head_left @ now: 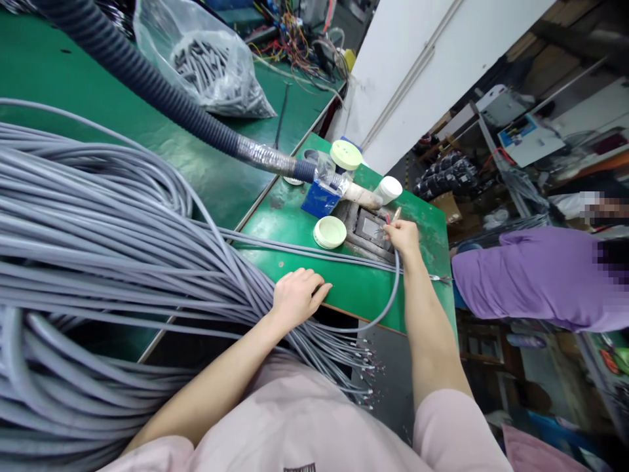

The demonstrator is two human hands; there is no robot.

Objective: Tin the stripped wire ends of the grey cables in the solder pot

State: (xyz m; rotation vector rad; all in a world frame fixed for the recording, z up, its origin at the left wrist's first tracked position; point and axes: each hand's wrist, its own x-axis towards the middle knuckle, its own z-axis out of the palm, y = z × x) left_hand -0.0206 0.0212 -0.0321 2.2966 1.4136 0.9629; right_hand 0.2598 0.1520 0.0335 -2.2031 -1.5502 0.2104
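Observation:
My right hand (403, 237) is closed in a pinch around the end of a grey cable (394, 288). Thin stripped wires stick out of that end, over a square metal solder pot (369, 227). From the hand the cable loops down and back toward the large bundle of grey cables (122, 242) on the left. My left hand (298, 298) lies flat at the front edge of the green table, thumb apart from the fingers, beside the bundle. A shallow pale tub (329, 233) stands left of the pot. Several loose cables cross the table between my hands and the pot.
A ribbed dark hose (196, 124) runs to a nozzle (361, 195) beside the pot, over a blue box (320, 198). Behind are a yellow-lidded jar (346, 155) and a white cup (389, 189). A plastic bag of cable pieces (211, 69) lies far left. A person in purple (531, 278) is at right.

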